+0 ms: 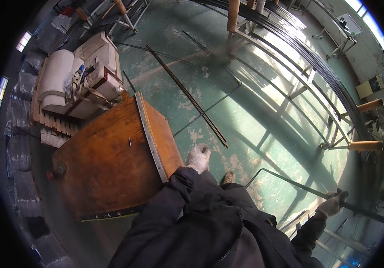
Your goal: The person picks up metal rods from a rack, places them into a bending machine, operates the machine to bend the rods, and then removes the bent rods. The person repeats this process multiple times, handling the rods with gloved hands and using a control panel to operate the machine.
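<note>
Gripping a bent steel rod (pixel 290 181), the gloved right hand (pixel 332 204) is closed around it, well right of the wooden workbench (pixel 107 165). The gloved left hand (pixel 198 157) hangs loosely curled, holding nothing, just beside the bench's metal-edged corner. Loose rods (pixel 187 96) lie on the green floor (pixel 245 111) beyond the bench.

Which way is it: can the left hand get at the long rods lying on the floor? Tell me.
Probably yes. The left hand hangs free beside the wooden table, and bare floor lies between it and the near end of the rods. The person would have to bend.
</note>
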Tool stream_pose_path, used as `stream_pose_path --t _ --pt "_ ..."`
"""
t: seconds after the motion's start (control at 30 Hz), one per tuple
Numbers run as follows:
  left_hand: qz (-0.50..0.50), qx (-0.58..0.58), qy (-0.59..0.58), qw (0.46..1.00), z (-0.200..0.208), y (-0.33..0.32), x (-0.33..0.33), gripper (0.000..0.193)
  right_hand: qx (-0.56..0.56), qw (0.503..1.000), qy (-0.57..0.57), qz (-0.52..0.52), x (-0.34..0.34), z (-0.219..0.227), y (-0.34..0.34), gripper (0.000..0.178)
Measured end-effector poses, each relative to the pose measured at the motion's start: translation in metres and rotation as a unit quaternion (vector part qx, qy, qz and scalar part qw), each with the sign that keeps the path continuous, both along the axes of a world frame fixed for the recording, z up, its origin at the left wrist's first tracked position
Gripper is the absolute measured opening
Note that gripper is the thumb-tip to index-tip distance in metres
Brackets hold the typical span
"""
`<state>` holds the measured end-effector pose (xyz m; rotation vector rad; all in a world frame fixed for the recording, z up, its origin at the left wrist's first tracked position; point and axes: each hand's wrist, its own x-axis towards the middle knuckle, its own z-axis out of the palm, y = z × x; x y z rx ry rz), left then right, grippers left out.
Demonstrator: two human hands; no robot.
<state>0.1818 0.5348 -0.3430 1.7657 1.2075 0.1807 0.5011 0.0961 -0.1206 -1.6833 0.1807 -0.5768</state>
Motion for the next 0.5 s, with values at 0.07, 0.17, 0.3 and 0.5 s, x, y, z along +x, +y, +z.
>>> stream_pose_path --t 0.07,0.17,0.3,0.5 --pt "0.034 0.026 0.043 0.998 -0.029 0.037 0.017 0.024 0.014 1.0 0.021 -0.006 0.038 -0.015 0.022 0.067" --pt "0.015 0.044 0.116 0.992 -0.08 0.095 0.042 0.022 -0.008 0.999 0.051 -0.004 0.077 -0.041 0.04 0.068" --pt "0.0 0.053 0.138 0.989 -0.145 0.171 0.087 0.026 -0.034 0.994 0.082 -0.06 0.112 -0.073 0.06 0.067" --pt "-0.023 -0.015 0.174 0.984 -0.233 0.261 0.145 0.033 -0.117 0.972 0.136 -0.151 0.161 -0.09 0.064 0.054"
